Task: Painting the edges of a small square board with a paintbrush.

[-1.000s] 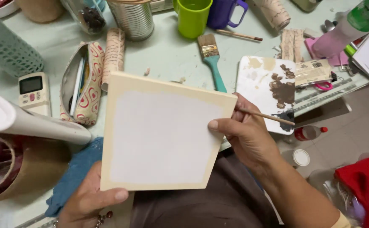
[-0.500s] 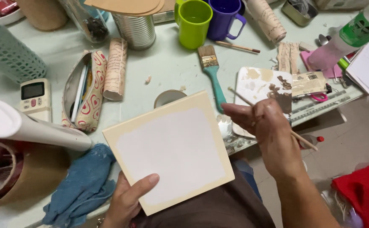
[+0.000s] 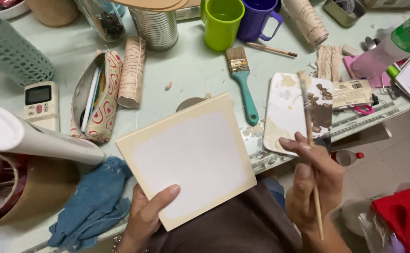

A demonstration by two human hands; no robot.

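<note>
Canvas (image 3: 186,159): white centre, cream border. Palette (image 3: 291,110): white, brown-smeared. Pencil case (image 3: 97,96): cream with red hearts; cloth (image 3: 92,201) blue.

Left hand (image 3: 146,215) thumb up, pinching, right hand (image 3: 310,180) curled, fingers closed

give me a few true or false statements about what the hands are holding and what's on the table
1. The left hand holds a square canvas by its lower edge. True.
2. The right hand grips a pair of scissors. False: it holds a thin paintbrush, bristles pointing up over the paint palette.
3. A teal-handled flat brush lies on the table. True.
4. The canvas is painted solid black. False: it is white in the middle with a cream border.
5. A green mug stands beside a purple mug. True.
</note>
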